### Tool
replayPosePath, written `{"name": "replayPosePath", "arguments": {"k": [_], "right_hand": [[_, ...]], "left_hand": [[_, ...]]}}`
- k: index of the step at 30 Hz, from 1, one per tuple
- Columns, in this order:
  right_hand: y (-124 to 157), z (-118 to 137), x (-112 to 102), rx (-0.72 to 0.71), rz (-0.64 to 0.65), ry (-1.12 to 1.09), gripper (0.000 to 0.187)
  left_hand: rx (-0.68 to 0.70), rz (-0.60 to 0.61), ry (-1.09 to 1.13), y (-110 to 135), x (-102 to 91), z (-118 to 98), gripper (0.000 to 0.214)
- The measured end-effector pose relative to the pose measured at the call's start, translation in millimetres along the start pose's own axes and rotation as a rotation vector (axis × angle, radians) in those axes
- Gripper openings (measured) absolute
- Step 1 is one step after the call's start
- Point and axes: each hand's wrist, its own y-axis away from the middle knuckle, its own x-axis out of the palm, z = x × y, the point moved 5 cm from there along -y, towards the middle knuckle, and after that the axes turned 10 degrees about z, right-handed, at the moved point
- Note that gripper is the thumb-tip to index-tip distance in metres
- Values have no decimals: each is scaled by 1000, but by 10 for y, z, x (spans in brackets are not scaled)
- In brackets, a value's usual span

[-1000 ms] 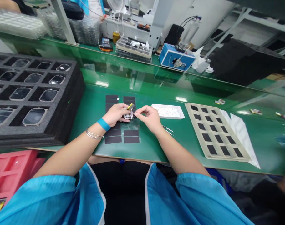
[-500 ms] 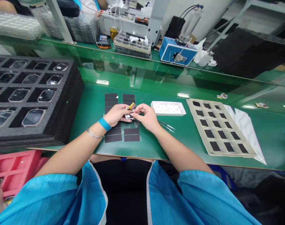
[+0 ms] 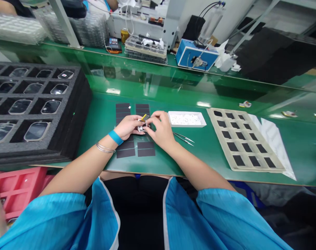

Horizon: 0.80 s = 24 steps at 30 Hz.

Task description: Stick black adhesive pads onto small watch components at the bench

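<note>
Over the middle of the green bench, my left hand (image 3: 127,126) grips a small silver watch case (image 3: 141,128) from its left side. A yellow strip (image 3: 144,117) with a dark piece sticks up from its top edge. My right hand (image 3: 161,129) is at the case's right edge, thumb and fingers bent round that side; its fingertips partly cover the case. Whether they also pinch a smaller part cannot be made out. Dark rectangular pieces on clear sheets (image 3: 146,149) lie under and around both hands. Tweezers (image 3: 184,139) rest beside my right wrist.
A white box (image 3: 187,124) of tiny pieces stands right of my hands. Farther right, a beige tray (image 3: 241,166) holds black pieces, with white paper (image 3: 276,142) partly beneath. Stacked black foam trays (image 3: 66,121) hold watch-shaped parts at left. A blue device (image 3: 186,52) sits behind.
My right hand's fingers have lifted and spread slightly at the edge of the watch case. The left hand keeps its hold, nearly in place.
</note>
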Motion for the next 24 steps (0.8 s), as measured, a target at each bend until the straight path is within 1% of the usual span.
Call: {"name": "replayPosePath", "arguments": {"k": [2, 3, 4, 6, 8, 12, 16, 21, 24], "right_hand": [[-23, -108, -26, 77, -25, -104, 30], [-37, -175, -18, 120, -10, -204, 38], [-48, -236, 2, 158, 18, -312, 39], [-62, -320, 37, 215, 56, -474, 28], [-65, -336, 31, 230, 39, -505, 18], [-53, -256, -26, 206, -10, -399, 13], [-43, -170, -61, 129, -19, -293, 11], [-30, -106, -27, 52, 27, -113, 10], [-23, -38, 2, -26, 58, 38, 12]], "left_hand": [[-5, 6, -20, 3, 9, 4, 11], [-9, 14, -26, 4, 18, 8, 12], [-12, 22, -29, 4, 27, 11, 13], [-15, 34, -28, 3, 40, 16, 13], [-24, 48, -13, 2, 49, 19, 15], [-55, 125, 40, 5, 75, 22, 22], [-45, 177, 37, -2, 87, 26, 29], [-52, 149, -26, -35, 81, 73, 19], [-63, 113, 0, -36, 63, 83, 11]]}}
